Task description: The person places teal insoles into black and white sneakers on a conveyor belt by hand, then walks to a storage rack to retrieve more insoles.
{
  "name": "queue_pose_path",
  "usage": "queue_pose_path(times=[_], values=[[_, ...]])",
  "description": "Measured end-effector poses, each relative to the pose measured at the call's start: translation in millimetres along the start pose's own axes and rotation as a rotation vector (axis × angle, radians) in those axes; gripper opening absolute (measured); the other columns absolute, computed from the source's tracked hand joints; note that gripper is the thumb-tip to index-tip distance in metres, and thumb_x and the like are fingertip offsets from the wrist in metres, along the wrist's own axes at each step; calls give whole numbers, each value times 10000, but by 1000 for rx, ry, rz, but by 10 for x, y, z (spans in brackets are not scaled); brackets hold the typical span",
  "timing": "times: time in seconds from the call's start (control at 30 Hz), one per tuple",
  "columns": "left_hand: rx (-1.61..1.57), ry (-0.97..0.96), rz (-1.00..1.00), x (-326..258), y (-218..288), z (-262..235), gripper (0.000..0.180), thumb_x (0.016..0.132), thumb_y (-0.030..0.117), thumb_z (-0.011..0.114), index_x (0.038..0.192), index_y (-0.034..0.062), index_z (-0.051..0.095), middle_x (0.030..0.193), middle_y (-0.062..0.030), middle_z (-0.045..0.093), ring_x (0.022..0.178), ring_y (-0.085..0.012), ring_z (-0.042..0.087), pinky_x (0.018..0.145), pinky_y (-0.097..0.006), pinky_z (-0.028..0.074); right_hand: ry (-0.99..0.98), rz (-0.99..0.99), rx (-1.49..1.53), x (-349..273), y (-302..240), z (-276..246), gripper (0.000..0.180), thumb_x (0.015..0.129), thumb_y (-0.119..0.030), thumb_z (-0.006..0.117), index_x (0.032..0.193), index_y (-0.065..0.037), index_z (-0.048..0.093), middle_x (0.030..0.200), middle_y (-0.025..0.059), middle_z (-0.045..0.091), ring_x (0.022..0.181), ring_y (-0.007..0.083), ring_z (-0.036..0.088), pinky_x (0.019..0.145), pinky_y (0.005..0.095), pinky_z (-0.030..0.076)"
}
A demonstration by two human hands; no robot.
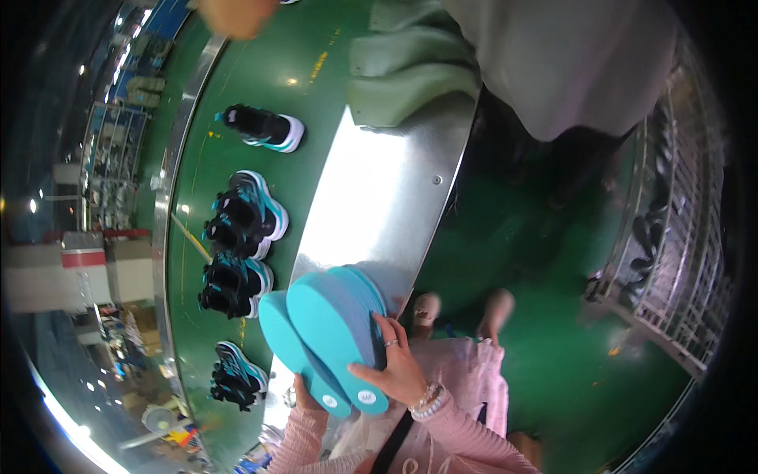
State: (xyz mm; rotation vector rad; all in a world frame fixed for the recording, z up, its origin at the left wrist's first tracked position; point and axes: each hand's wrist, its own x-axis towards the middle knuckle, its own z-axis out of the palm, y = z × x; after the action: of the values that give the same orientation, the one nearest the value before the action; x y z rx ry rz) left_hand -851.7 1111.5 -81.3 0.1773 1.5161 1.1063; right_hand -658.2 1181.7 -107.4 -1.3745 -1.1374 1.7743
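Two side-by-side stacks of teal insoles [335, 316] are in my hands over the metal ledge, each with a round white label at the heel. My right hand [399, 367] grips the right-hand stack along its side, thumb on top and fingers at the outer edge. Lower on the left, my left hand [302, 401] is closed at the heel end of the other stack; most of its fingers are hidden beneath. Left of the insoles, black-and-teal sneakers with white soles [237, 288] stand on a green conveyor belt [304, 71].
A bare metal ledge [363, 189] runs along the belt. Olive-green folded material [414, 71] lies across its far end, beside a person in grey clothing [568, 63]. Another blurred hand [237, 16] reaches over the belt. At right stands a wire rack [671, 261] holding dark items.
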Motion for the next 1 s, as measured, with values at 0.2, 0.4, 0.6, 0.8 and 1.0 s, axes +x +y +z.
queue_pose_path(times=[0.2, 0.4, 0.6, 0.8, 1.0], values=[[-15, -197, -210, 163, -20, -81, 638, 788, 430, 481, 1235, 10, 306, 1188, -158, 432, 1060, -283, 454, 905, -391, 371, 110, -10, -14, -169, -7, 66, 853, 655, -398, 659, 1291, -60, 201, 1257, 216, 226, 1146, 331, 308, 950, 364, 281], [-149, -551, -279, 193, 19, 75, 633, 770, 420, 499, 1229, 19, 327, 1171, -145, 450, 1038, -276, 471, 886, -371, 386, 323, 60, -41, -708, -393, 172, 900, 647, -464, 645, 1299, -64, 171, 1239, 234, 216, 1155, 346, 282, 957, 379, 272], [-89, -857, -138, -486, 433, 1218, 657, 719, 442, 552, 1184, 13, 373, 1094, -147, 500, 964, -271, 515, 846, -371, 419, 521, -438, -23, -1253, -785, -539, 869, 658, -361, 671, 1303, -67, 168, 1266, 162, 228, 1158, 290, 292, 948, 351, 287], [178, -1459, -264, -1382, -462, 2309, 706, 688, 459, 582, 1204, 25, 371, 1164, -111, 465, 1027, -245, 475, 876, -359, 392, 865, -577, -4, -3452, -1015, -1342, 875, 609, -270, 670, 1303, -71, 176, 1288, 148, 195, 1180, 273, 252, 954, 371, 262], [753, -1834, -297, -2790, -1528, 3013, 698, 681, 432, 588, 1204, 28, 365, 1159, -98, 454, 1033, -218, 453, 886, -346, 357, 1366, -649, -260, -5169, -472, -1723, 884, 611, -340, 626, 1313, -77, 157, 1304, 164, 176, 1241, 288, 150, 1009, 371, 145]])
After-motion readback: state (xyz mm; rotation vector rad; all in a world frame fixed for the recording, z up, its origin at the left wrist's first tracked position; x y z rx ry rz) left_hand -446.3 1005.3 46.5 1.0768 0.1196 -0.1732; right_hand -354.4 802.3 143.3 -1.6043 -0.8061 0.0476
